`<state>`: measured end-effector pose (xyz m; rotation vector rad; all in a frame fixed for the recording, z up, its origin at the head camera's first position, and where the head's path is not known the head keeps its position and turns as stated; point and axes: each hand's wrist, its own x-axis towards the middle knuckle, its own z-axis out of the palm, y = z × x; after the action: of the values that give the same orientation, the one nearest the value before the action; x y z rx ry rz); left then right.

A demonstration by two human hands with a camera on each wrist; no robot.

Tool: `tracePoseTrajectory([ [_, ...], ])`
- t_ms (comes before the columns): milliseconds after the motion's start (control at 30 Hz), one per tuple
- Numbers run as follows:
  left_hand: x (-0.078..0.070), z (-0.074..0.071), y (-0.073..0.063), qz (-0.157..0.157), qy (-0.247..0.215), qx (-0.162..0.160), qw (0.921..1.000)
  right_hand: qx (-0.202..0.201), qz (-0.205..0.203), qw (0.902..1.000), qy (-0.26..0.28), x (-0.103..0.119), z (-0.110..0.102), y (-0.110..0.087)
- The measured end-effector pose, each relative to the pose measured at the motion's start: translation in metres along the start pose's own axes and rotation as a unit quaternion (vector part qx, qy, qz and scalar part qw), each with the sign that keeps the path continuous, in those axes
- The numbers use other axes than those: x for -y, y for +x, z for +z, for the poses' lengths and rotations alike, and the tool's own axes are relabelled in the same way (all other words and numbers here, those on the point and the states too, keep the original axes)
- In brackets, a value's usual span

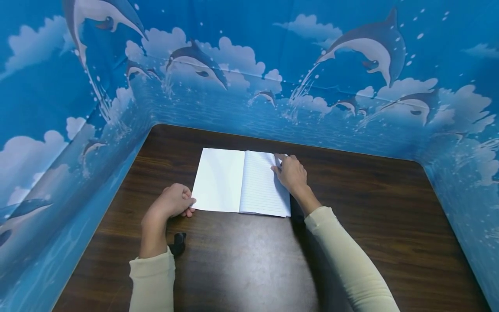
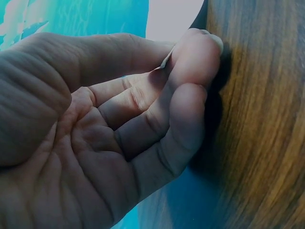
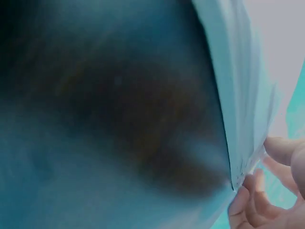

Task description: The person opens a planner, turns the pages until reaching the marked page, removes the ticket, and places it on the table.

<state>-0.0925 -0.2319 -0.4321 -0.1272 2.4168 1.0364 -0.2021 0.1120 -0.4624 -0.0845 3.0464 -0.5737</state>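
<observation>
An open notebook (image 1: 218, 180) lies on the dark wooden table, its left side blank white and its right page (image 1: 259, 186) ruled with lines. At the lower left corner my left hand (image 1: 173, 201) pinches the white sheet between thumb and index finger. The left wrist view shows that sheet's edge (image 2: 171, 19) caught there, the other fingers curled below. My right hand (image 1: 292, 173) is at the upper right corner of the lined page. In the right wrist view, its thumb and fingers grip the edge of the page stack (image 3: 243, 95).
The brown wood-grain table (image 1: 370, 216) extends to both sides of the notebook. Around it hangs a blue backdrop (image 1: 249, 108) printed with dolphins, clouds and water. A small black device (image 1: 177, 244) sits at the left wrist.
</observation>
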Motion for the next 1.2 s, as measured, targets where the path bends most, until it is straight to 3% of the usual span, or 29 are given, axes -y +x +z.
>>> tracePoseTrajectory([
  [400, -0.002, 0.002, 0.001, 0.006, -0.006, 0.000, 1.0000, 0.004, 0.005, 0.9992, -0.040, -0.001, 0.002, -0.004],
  [700, 0.002, 0.000, 0.000, 0.014, -0.005, 0.005, 0.9999, -0.029, -0.017, 0.9994, -0.012, 0.004, 0.006, -0.004],
  [800, 0.003, -0.001, -0.001, 0.016, -0.007, 0.007, 0.9998, -0.033, -0.022, 0.9982, 0.044, 0.007, 0.000, -0.006],
  [900, 0.002, -0.001, -0.002, 0.017, -0.007, 0.009, 0.9998, -0.021, -0.004, 0.9910, 0.132, 0.010, -0.009, -0.007],
  [1033, 0.002, -0.001, -0.002, 0.029, 0.000, 0.002, 0.9996, -0.017, 0.053, 0.9733, 0.223, 0.009, -0.017, -0.007],
  [1200, 0.001, -0.003, 0.004, 0.063, 0.021, -0.032, 0.9973, -0.017, 0.114, 0.9505, 0.289, 0.002, -0.026, -0.005],
])
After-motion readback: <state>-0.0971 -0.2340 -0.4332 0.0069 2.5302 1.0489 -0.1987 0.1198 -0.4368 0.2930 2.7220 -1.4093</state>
